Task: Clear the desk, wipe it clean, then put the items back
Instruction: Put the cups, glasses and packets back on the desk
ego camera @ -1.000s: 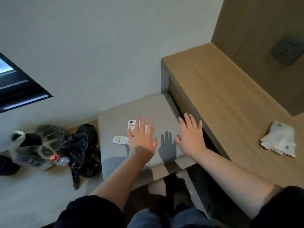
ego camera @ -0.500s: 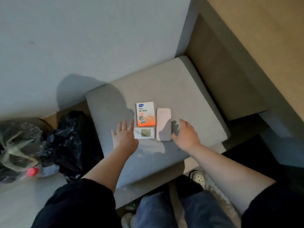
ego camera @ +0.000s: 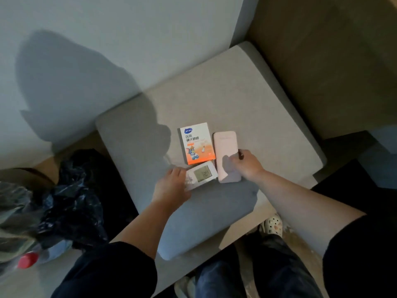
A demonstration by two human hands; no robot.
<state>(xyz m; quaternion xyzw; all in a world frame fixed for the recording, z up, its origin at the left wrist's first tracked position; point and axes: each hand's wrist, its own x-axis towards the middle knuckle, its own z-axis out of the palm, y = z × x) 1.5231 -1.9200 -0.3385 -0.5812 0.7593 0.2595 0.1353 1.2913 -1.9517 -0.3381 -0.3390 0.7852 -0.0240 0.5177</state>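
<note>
Half a second ago my feed had the left hand (ego camera: 171, 186) flat on the grey cushioned stool (ego camera: 236, 93), fingers spread, just left of the white LCD meter (ego camera: 203, 174). Now it has slid over the meter's left end and the fingers fold down onto it, so that grip is closed on the meter. The right hand (ego camera: 247, 165) was lying loosely at the lower right corner of the pink power bank (ego camera: 225, 147). Now its fingers are curled against the bank's right edge and onto its top face, pinching it, with one dark-painted nail showing at the edge. The three items lie as they did: the orange-and-white swab box (ego camera: 196, 143) flat near the middle of the stool, the power bank just right of it and lengthways alongside, and the meter just below the box, screen up, its right end touching the bank's lower left corner. I cannot tell whether either item has left the cushion. Both forearms reach forward from dark sleeves, the left coming straight up the picture, the right angling in from the lower right with the wrist bent down. Left of the stool, a crumpled black bin bag (ego camera: 71, 201) lies on the floor, and a red-capped bottle (ego camera: 28, 260) sits near the lower left corner.
</note>
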